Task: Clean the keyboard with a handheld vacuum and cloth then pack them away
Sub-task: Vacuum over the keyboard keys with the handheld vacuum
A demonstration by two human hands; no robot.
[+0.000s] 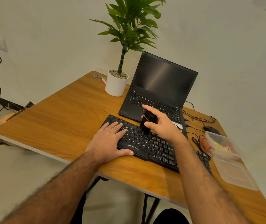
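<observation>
A black keyboard (154, 146) lies on the wooden table (61, 123) in front of me. My left hand (109, 141) rests flat on the keyboard's left end, fingers straight over the keys and thumb along its front edge. My right hand (159, 123) grips a small black handheld vacuum (146, 122) upright, its lower tip touching or just above the keys near the keyboard's middle. A yellowish cloth (219, 145) seems to lie inside a clear plastic box (222, 143) at the right.
An open black laptop (159, 88) stands just behind the keyboard. A white pot with a green plant (117, 84) sits at its left. A black mouse (211, 129), cables and the box's clear lid (233, 173) lie at the table's right. The table's left half is bare wood.
</observation>
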